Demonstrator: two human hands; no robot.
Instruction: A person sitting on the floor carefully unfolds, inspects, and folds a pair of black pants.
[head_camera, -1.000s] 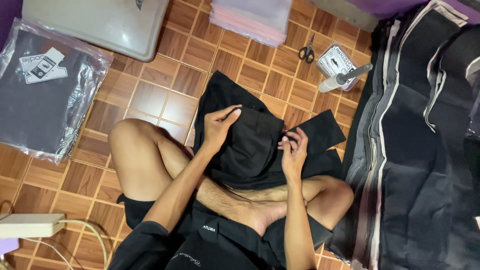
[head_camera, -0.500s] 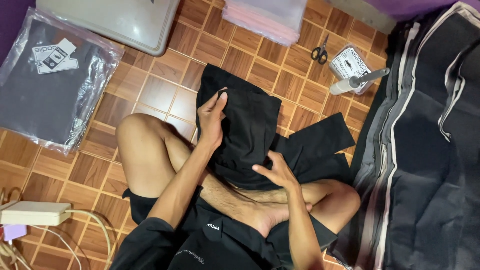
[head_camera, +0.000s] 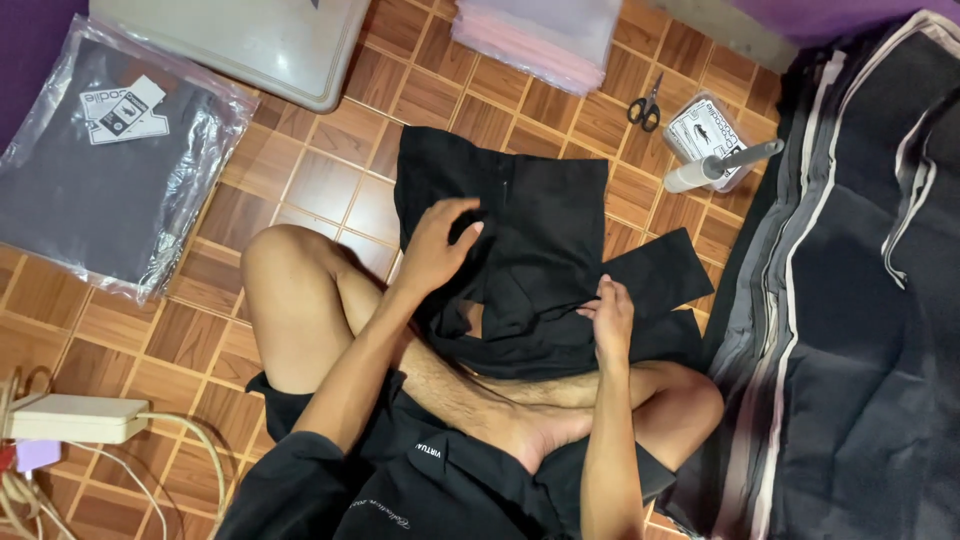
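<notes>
A black garment (head_camera: 540, 215) lies spread on the tiled floor over my crossed legs. My left hand (head_camera: 438, 248) rests flat on its left part, fingers apart, pressing the cloth down. My right hand (head_camera: 608, 320) pinches a fold of the same garment near its lower right edge, just above my shin. Part of the cloth's lower left is bunched, and a gap there shows my leg.
A bagged dark garment (head_camera: 100, 170) lies at the left, a grey lid (head_camera: 240, 45) and a stack of clear bags (head_camera: 540, 35) at the top. Scissors (head_camera: 645, 105), a lint roller (head_camera: 720, 165) and a small clear box (head_camera: 705, 130) sit top right. Stacked dark garments (head_camera: 850, 300) fill the right.
The garment was unfolded and laid wider and flatter on the floor. My left hand moved from gripping its left edge to lying on top; my right hand moved right to pinch the lower edge.
</notes>
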